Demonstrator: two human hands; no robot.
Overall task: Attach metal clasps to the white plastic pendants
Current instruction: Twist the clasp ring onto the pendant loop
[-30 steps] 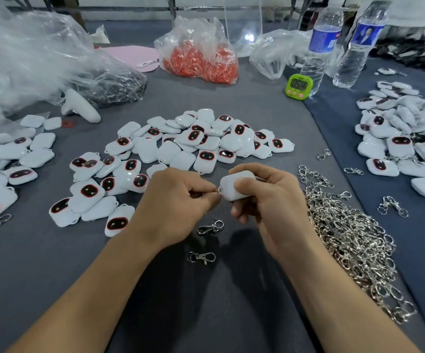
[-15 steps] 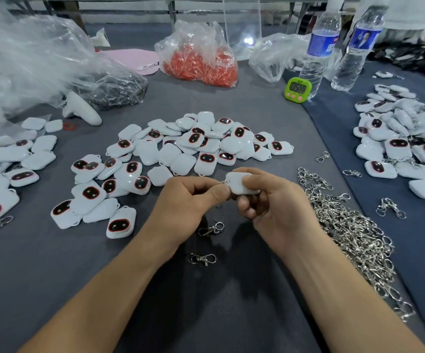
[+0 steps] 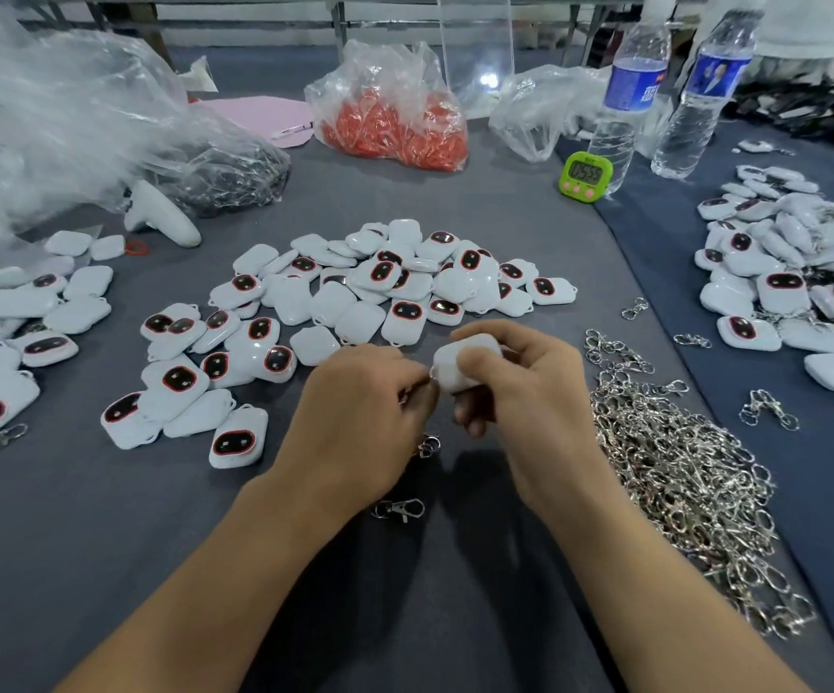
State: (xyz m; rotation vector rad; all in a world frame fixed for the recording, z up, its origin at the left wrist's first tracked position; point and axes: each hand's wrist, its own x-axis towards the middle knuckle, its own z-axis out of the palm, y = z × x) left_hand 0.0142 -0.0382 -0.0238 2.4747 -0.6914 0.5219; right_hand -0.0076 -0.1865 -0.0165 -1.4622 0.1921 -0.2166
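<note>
So it's all on a grey table [image 3: 80,542]. The biggest thing is a crumpled clear plastic bag [image 3: 55,122], way off beyond the left hand and out to its left. Next is the heap of metal clasps [image 3: 680,467], just to the right of the right hand and running back along that forearm. Straight past both hands there's a main pile of white pendants [image 3: 355,287], some face up showing the dark red-rimmed window and some face down. More pendants [image 3: 780,272] are well off to the right of the right hand.

Further out past the hands: a bag of orange bits [image 3: 395,122], two water bottles [image 3: 627,102], and a little green timer [image 3: 584,176].

The right hand [image 3: 530,392] is wrapped around one pendant [image 3: 460,365], thumb on top and fingers curled under, holding it up off the table between the two hands. The left hand [image 3: 360,407] is curled tight, fingertips pinching what looks like a clasp [image 3: 407,395] right against the pendant's left edge. It's mostly hidden, honestly.

Two loose clasps [image 3: 400,507] lie on the table just under the left hand, toward the wrist.
</note>
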